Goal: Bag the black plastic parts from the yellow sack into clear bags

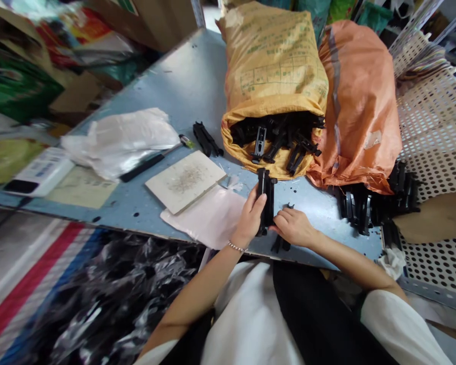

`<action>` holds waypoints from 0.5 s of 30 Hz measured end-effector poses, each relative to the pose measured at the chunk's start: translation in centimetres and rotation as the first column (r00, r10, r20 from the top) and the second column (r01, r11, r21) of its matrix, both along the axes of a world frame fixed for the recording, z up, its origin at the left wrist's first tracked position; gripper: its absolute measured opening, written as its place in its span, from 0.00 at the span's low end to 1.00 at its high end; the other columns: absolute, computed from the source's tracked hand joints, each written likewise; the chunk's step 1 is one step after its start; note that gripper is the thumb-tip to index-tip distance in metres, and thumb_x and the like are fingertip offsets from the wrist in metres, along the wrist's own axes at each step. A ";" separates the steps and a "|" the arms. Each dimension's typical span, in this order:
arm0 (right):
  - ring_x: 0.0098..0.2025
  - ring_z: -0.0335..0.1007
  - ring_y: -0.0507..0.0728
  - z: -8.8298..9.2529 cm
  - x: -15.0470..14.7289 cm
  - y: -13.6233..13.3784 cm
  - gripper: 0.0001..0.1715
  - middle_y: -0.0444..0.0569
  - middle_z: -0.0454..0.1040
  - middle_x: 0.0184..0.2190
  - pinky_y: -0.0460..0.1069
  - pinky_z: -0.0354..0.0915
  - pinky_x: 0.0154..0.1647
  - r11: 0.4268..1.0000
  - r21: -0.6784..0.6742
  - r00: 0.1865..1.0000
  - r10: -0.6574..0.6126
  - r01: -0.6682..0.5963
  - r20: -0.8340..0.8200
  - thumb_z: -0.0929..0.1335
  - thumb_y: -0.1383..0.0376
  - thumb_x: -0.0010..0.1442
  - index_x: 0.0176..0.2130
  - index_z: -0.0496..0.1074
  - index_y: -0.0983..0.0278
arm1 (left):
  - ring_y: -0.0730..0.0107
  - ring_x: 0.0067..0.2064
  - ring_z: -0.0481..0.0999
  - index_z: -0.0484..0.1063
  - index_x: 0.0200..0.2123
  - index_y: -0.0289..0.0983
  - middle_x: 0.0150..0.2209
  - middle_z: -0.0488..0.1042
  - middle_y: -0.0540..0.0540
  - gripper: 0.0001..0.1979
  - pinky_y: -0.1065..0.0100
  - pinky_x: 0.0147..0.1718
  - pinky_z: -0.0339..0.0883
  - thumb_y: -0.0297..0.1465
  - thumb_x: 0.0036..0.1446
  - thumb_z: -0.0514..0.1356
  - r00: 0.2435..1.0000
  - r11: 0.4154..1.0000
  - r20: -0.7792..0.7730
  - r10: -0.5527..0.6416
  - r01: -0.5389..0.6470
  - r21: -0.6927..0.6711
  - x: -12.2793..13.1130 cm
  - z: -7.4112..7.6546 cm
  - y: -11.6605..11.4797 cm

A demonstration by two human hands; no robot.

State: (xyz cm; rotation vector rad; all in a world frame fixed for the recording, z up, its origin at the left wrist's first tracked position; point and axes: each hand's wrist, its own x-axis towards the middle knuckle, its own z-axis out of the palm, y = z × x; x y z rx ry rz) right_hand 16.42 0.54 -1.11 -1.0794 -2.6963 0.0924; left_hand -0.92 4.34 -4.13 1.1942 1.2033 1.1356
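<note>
Black plastic part (265,188): held upright just above the tabletop (182,86), gripped in my left hand (251,215), with the fingers closed round its left edge. My right hand (294,227) is just beside it, fingers curled, tips touching the part's lower end; I cannot tell whether they pinch it. Loose black pieces (281,246) lie beneath the right hand. Beyond both hands is a yellow sack (273,66), its mouth open toward me. A pink sheet (209,215) lies left of the left hand.
</note>
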 end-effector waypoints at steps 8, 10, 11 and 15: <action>0.43 0.76 0.64 1.1 2.3 11.3 0.29 0.58 0.78 0.40 0.52 0.63 0.41 0.605 -0.239 0.649 -0.729 0.760 0.216 0.52 0.47 0.72 0.49 0.67 0.65 | 0.55 0.44 0.78 0.71 0.55 0.36 0.40 0.78 0.38 0.19 0.57 0.47 0.70 0.36 0.67 0.50 0.765 0.983 -0.625 -0.158 0.183 -0.025 2.4 -4.8 -2.8; 0.48 0.75 0.68 0.5 2.5 15.2 0.31 0.65 0.77 0.44 0.56 0.64 0.46 0.480 -0.205 0.519 -0.823 0.853 0.232 0.55 0.46 0.70 0.52 0.65 0.69 | 0.53 0.44 0.77 0.73 0.54 0.36 0.40 0.77 0.37 0.19 0.56 0.46 0.70 0.37 0.67 0.52 0.644 0.972 -0.752 -0.141 0.233 0.018 3.2 -4.8 -4.1; 0.50 0.74 0.70 0.1 2.6 16.7 0.31 0.67 0.77 0.45 0.58 0.64 0.47 0.440 -0.212 0.482 -0.843 0.873 0.237 0.58 0.47 0.69 0.53 0.64 0.71 | 0.52 0.45 0.76 0.75 0.53 0.36 0.41 0.76 0.36 0.19 0.55 0.46 0.69 0.37 0.66 0.53 0.611 0.966 -0.782 -0.121 0.253 0.049 3.4 -4.7 -4.4; 0.48 0.73 0.68 -1.0 3.3 18.5 0.24 0.65 0.76 0.45 0.57 0.65 0.47 0.377 -0.394 0.461 -0.876 0.838 0.142 0.66 0.57 0.61 0.50 0.66 0.71 | 0.52 0.49 0.73 0.75 0.53 0.38 0.45 0.74 0.37 0.18 0.51 0.53 0.66 0.37 0.65 0.56 0.743 0.958 -0.661 -0.101 0.253 0.137 2.4 -4.5 -3.8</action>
